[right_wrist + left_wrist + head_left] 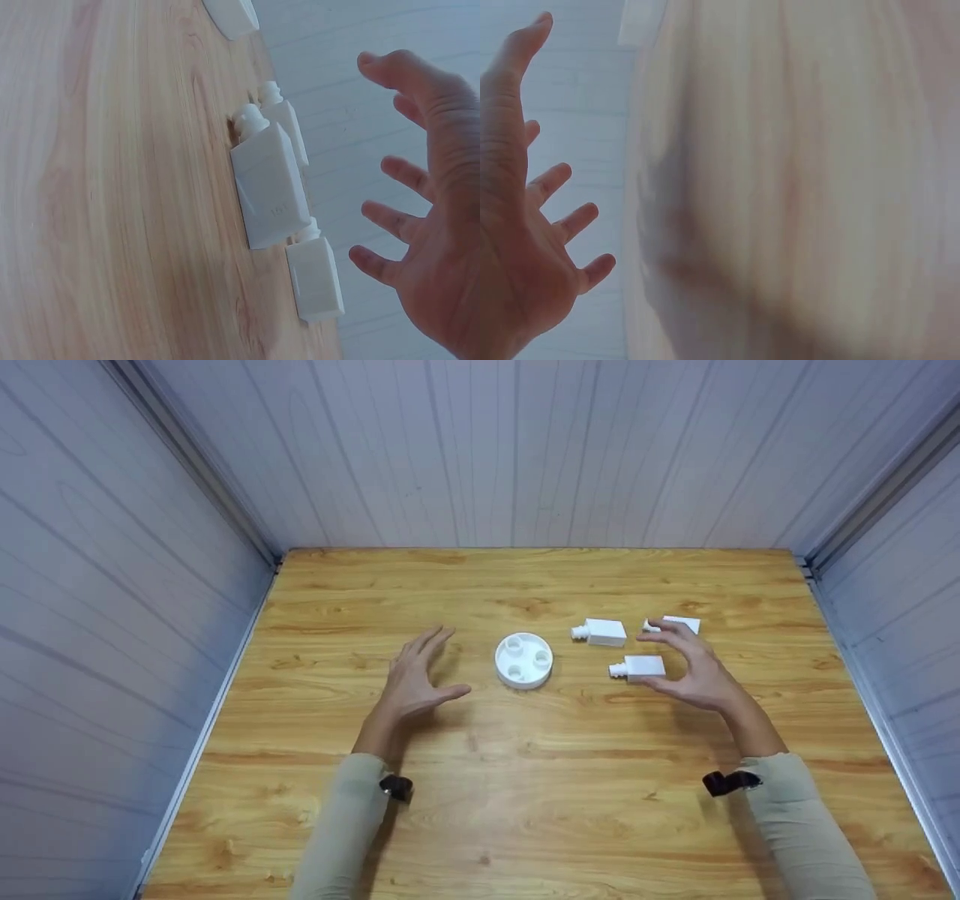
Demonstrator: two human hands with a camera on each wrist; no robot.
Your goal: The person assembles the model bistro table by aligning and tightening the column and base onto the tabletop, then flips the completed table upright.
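A white round disc (523,661) with three sockets lies at the table's middle. Three white blocks, each with a threaded peg, lie to its right: a near one (638,667), a middle one (601,632) and a far right one (674,624). My right hand (694,671) hovers open around the near block's right end, fingers spread, touching nothing. The right wrist view shows the near block (270,187), the middle one (286,127), the far right one (315,279) and the spread right hand (431,225). My left hand (424,675) is open just left of the disc. The left wrist view shows the left hand (532,217) empty.
The wooden table (525,810) is boxed in by pale panel walls (112,585) on the left, back and right. In the right wrist view the disc's edge (232,16) peeks in at the top. Both forearms wear beige sleeves.
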